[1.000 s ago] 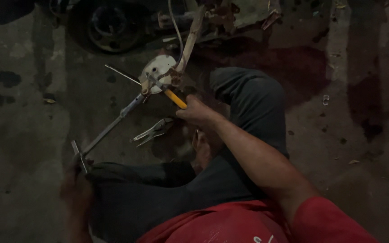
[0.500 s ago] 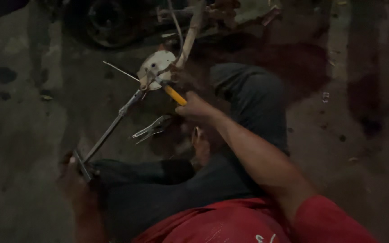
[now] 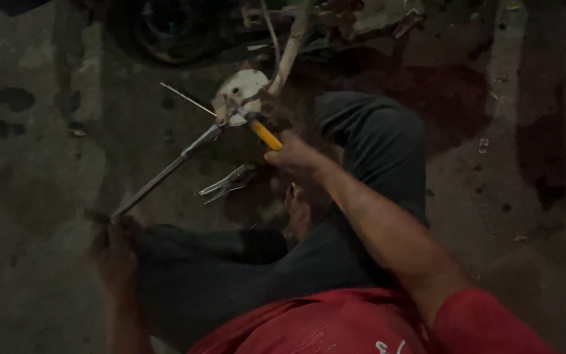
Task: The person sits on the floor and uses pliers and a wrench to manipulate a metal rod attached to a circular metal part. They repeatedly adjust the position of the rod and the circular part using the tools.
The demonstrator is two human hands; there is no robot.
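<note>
- The left hand (image 3: 114, 252) sits at about 7 o'clock in the view, low over the dark concrete floor (image 3: 27, 196), beside the person's knee. It is dim and blurred; the fingers seem curled round the near end of a long metal rod (image 3: 165, 172), but I cannot tell how firmly.
- The rod runs on a slant from that hand up toward 1 o'clock. Its far end meets a pale round metal part (image 3: 242, 88) near 12 o'clock.
- A pair of pliers (image 3: 223, 185) lies on the floor just under the middle of the rod, jaws apart, touched by neither hand.
- The pale part touches a light-coloured bar (image 3: 291, 47) that rises toward a dark wheel (image 3: 165, 33) and a tangle of machine pieces at the top edge.
- The right hand (image 3: 296, 157) is near the centre, closed in a fist round a tool with a yellow handle (image 3: 266, 135). The tool's tip points toward 11 o'clock and lands on the pale part where the rod joins it.
- So the two tools converge on the part from 7 and 5 o'clock. The right hand is much nearer to it; the left is a full rod away.
- The dark trouser legs (image 3: 368, 131) fold under the right forearm.
</note>
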